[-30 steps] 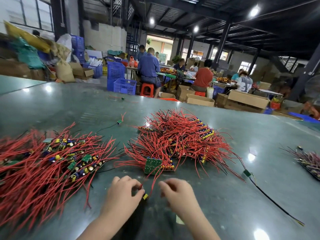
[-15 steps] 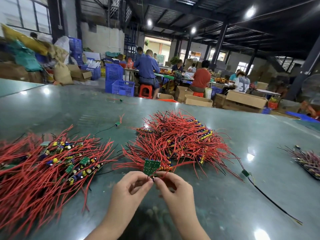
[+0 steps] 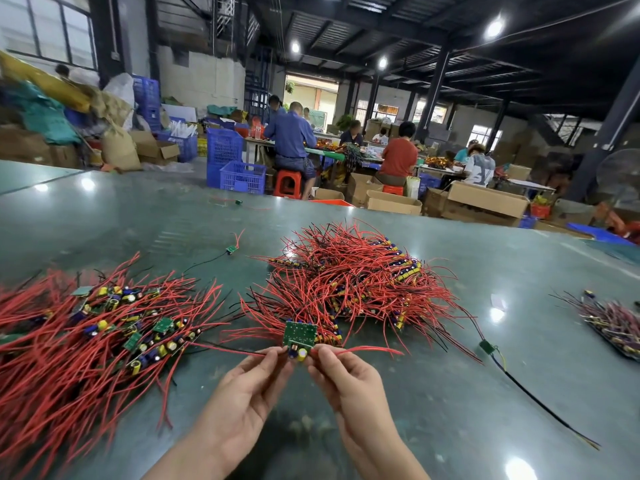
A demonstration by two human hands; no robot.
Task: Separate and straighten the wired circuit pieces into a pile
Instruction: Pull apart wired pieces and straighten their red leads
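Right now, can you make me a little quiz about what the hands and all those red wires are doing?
1. True or false: both hands, the left hand and the right hand, pinch the same small circuit piece.
2. Which colour are the wires sticking out on either side of that piece? A) blue B) red C) white
3. Fill in: the spread pile with boards facing up lies to the ____ of the hands.

Key: 1 true. 2 B, red. 3 left; the tangled heap sits straight ahead, on the table.
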